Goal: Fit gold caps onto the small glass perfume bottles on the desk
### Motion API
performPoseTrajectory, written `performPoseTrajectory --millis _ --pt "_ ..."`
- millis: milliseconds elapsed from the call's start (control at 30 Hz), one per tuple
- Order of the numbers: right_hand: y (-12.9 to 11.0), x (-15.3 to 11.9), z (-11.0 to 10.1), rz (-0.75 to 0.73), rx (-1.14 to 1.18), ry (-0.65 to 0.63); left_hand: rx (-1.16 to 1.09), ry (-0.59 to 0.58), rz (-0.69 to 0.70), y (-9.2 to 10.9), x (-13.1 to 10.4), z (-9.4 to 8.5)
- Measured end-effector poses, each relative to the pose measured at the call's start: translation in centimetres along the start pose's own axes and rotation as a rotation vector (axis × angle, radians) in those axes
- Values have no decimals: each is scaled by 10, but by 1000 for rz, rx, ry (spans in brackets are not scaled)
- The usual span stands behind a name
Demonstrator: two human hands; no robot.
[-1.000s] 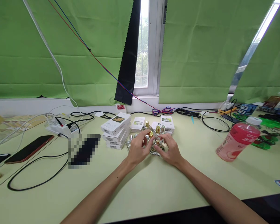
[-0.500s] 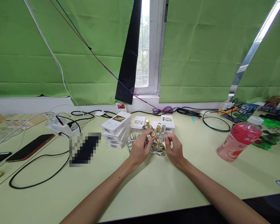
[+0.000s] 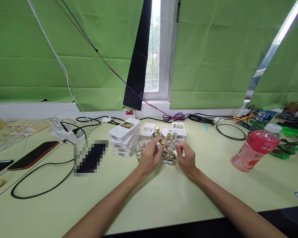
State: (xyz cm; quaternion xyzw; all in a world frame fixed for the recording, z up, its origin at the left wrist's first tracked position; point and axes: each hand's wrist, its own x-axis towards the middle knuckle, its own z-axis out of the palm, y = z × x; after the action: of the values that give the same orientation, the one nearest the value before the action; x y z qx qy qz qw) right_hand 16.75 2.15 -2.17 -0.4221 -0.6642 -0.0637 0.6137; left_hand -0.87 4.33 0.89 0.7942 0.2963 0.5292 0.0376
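Observation:
Several glass perfume bottles with gold and silver caps stand bunched in the middle of the table. My left hand (image 3: 150, 154) is closed from the left, thumb and fingers curved round the gold cap (image 3: 162, 142) of a perfume bottle whose body is mostly hidden. In front of it is a rounded perfume bottle (image 3: 168, 158), between my hands. My right hand (image 3: 186, 157) rests on the table just right of the bottles, fingers curled in, with nothing visible in them. Another gold-capped perfume bottle (image 3: 157, 133) stands behind my left fingers.
A stack of white boxes (image 3: 124, 130) is left of the bottles; more small white boxes (image 3: 148, 129) lie behind. A pink drink bottle (image 3: 255, 148) stands at right. Phones (image 3: 33, 155), a power strip (image 3: 64, 134) and black cables lie left. A bundled cable (image 3: 201, 118) runs along the back.
The view has shifted very slightly. Both hands and the perfume bottles stay almost in the same places.

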Motion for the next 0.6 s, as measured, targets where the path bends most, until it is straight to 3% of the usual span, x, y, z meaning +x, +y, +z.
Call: performPoseTrajectory --millis 367,600 --pt "-8 4 -2 13 43 -17 26 3 12 3 1 -1" --pt "-6 3 -1 -53 10 -117 8 -1 -2 2 -1 1"
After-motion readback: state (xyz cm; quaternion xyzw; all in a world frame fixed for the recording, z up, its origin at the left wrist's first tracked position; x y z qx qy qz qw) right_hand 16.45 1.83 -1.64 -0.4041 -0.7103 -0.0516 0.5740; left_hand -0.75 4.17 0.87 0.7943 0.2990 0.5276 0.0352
